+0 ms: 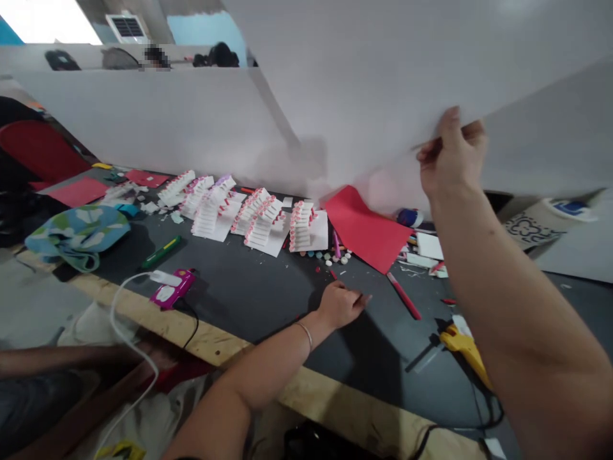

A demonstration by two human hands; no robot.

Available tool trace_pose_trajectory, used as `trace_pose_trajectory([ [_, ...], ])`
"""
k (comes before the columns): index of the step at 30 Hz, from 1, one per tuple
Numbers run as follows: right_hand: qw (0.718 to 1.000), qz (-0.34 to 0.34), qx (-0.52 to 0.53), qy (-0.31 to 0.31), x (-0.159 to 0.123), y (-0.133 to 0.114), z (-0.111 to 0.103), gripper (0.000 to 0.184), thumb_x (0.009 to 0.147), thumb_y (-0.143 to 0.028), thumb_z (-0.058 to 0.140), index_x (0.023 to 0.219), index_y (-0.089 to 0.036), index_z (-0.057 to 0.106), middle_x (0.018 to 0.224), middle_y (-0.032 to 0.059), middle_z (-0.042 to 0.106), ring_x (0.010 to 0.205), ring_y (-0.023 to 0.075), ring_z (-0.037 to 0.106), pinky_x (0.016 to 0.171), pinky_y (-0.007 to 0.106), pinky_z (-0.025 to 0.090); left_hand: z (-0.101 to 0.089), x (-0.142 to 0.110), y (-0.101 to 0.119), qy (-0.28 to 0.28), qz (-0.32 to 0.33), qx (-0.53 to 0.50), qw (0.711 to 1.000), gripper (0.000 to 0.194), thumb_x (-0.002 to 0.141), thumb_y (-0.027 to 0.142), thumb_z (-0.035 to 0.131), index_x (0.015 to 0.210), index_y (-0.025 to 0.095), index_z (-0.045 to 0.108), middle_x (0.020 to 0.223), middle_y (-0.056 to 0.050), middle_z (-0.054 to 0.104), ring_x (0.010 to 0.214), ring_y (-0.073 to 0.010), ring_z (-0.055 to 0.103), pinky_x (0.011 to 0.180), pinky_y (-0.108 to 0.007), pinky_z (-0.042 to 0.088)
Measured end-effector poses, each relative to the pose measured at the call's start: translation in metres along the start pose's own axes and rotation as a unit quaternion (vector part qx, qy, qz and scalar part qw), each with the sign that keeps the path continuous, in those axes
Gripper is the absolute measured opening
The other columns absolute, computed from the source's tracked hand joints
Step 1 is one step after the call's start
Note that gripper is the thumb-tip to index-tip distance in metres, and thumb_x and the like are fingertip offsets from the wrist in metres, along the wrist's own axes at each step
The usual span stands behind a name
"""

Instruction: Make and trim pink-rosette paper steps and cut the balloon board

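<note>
Six white paper staircases (215,211) trimmed in pink-red stand in a row on the dark grey worktop (249,313), right there to the left of our landmark, a bright red card sheet (364,227)! Further left of that sheet, a green marker (161,252), a magenta plastic device (172,287) with a white cable (122,326), and a blue-green fabric bag (76,236). Behind the sheet rises a tall white panel (143,121), and well left of it, low down, another person's bare forearm (62,361). To its right, a yellow glue gun (464,348) lies near the worktop's far side, and a slim red stick (403,296) sits just below the sheet's lower corner.

Now the action: the right hand (453,153) is up high, its grip closed in a firm pinch on the edge of a large white board (364,76), which sweeps across the top of the view above the sheet. The left hand (340,305) is down on the worktop just below the sheet, fingers loosely curled; can't tell whether that grip holds anything.
</note>
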State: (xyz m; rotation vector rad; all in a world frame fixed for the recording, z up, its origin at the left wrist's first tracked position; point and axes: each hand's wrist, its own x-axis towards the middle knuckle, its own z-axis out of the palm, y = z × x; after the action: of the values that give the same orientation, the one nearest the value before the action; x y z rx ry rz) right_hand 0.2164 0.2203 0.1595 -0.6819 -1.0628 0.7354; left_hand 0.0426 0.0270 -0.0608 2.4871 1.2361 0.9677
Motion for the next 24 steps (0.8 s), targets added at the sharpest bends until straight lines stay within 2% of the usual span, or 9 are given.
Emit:
trace_pose_trajectory([
  [3,0.992,0.010,0.053,0.113,-0.043,-0.027,-0.022,0.025,0.088,-0.033,0.067,0.076,-0.028,0.045,0.057,-0.0119,0.043,0.038,0.0045,0.039,0.035,0.018,0.032,-0.003,0.003,0.000,-0.003,-0.034,-0.048,0.998,0.047,0.096,0.038,0.046,0.057,0.019,0.064,0.051,-0.006,0.061,0.057,-0.0173,0.060,0.074,-0.031,0.043],
  [9,0.966,0.118,0.088,0.213,-0.148,-0.051,-0.058,0.034,0.077,-0.033,0.079,0.078,-0.023,0.046,0.057,-0.0145,0.050,0.038,0.0000,0.041,0.035,0.011,0.034,-0.014,0.010,-0.002,0.044,-0.164,-0.191,0.967,0.034,0.090,0.043,0.057,0.068,0.020,0.070,0.055,-0.003,0.061,0.060,-0.0164,0.058,0.066,-0.028,0.041],
  [11,0.954,0.147,0.097,0.243,-0.181,-0.048,-0.067,0.043,0.067,-0.037,0.085,0.076,-0.022,0.046,0.058,-0.0148,0.051,0.038,-0.0013,0.041,0.034,0.010,0.034,-0.016,0.013,-0.005,0.085,-0.214,-0.308,0.923,0.029,0.086,0.045,0.061,0.076,0.021,0.073,0.050,0.001,0.058,0.053,-0.0142,0.054,0.061,-0.026,0.040],
  [13,0.944,0.166,0.109,0.264,-0.211,-0.042,-0.074,0.049,0.060,-0.040,0.089,0.078,-0.022,0.047,0.060,-0.0152,0.052,0.038,-0.0016,0.042,0.035,0.009,0.035,-0.020,0.017,-0.009,0.116,-0.259,-0.446,0.849,0.034,0.084,0.051,0.062,0.071,0.020,0.071,0.041,0.004,0.051,0.044,-0.0125,0.048,0.055,-0.025,0.039],
  [16,0.934,0.187,0.110,0.285,-0.250,-0.035,-0.084,0.053,0.059,-0.047,0.088,0.076,-0.022,0.044,0.056,-0.0154,0.049,0.040,-0.0004,0.045,0.034,0.009,0.034,-0.032,0.022,-0.013,0.120,-0.269,-0.521,0.802,0.054,0.084,0.067,0.051,0.064,0.019,0.066,0.045,0.001,0.057,0.047,-0.0145,0.055,0.055,-0.028,0.045],
  [18,0.930,0.196,0.111,0.290,-0.269,-0.030,-0.089,0.053,0.060,-0.049,0.086,0.075,-0.022,0.043,0.054,-0.0155,0.047,0.041,0.0004,0.047,0.035,0.009,0.036,-0.043,0.026,-0.013,0.094,-0.268,-0.571,0.771,0.066,0.084,0.076,0.041,0.075,0.016,0.069,0.061,-0.005,0.069,0.063,-0.0202,0.067,0.065,-0.032,0.052],
  [20,0.927,0.199,0.115,0.296,-0.281,-0.026,-0.093,0.056,0.057,-0.051,0.087,0.074,-0.023,0.042,0.053,-0.0157,0.046,0.041,0.0010,0.047,0.037,0.010,0.036,-0.055,0.029,-0.010,0.053,-0.275,-0.650,0.706,0.072,0.081,0.079,0.041,0.088,0.013,0.071,0.082,-0.011,0.076,0.087,-0.0274,0.072,0.079,-0.039,0.055],
  [22,0.926,0.201,0.112,0.301,-0.287,-0.023,-0.097,0.060,0.053,-0.054,0.088,0.073,-0.023,0.041,0.052,-0.0157,0.045,0.041,0.0012,0.046,0.037,0.011,0.035,-0.063,0.030,-0.006,0.019,-0.281,-0.712,0.643,0.070,0.078,0.077,0.050,0.097,0.012,0.070,0.102,-0.016,0.076,0.109,-0.0326,0.067,0.093,-0.045,0.052],
  [24,0.927,0.204,0.101,0.298,-0.289,-0.020,-0.098,0.062,0.050,-0.058,0.087,0.073,-0.023,0.042,0.052,-0.0153,0.045,0.040,0.0012,0.044,0.037,0.012,0.035,-0.066,0.028,-0.001,0.010,-0.284,-0.724,0.628,0.065,0.073,0.071,0.065,0.103,0.013,0.070,0.113,-0.016,0.074,0.121,-0.0343,0.060,0.102,-0.047,0.047],
])
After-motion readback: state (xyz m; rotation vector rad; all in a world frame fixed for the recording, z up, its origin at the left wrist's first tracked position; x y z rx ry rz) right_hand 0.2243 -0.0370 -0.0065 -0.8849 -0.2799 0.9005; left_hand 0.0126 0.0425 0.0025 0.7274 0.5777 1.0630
